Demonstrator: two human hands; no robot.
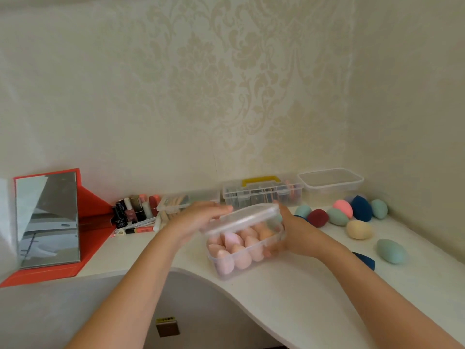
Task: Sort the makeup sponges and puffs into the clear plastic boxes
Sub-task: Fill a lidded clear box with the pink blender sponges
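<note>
Head view: one box [245,263] on the tabletop [289,298] is packed with pink sponges [236,245], its lid [247,216] tilted above the rim, not yet closed. Loose sponges [359,229] lie to its right, near a second box [331,182], so about half remains. The left hand [198,217] holds the lid, fingers stretched across its top. The right hand [294,233] grips the box's end, fingers curled under.

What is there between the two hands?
In the head view, a clear box of pink sponges, its lid on top, lies between the left hand and the right hand.
</note>
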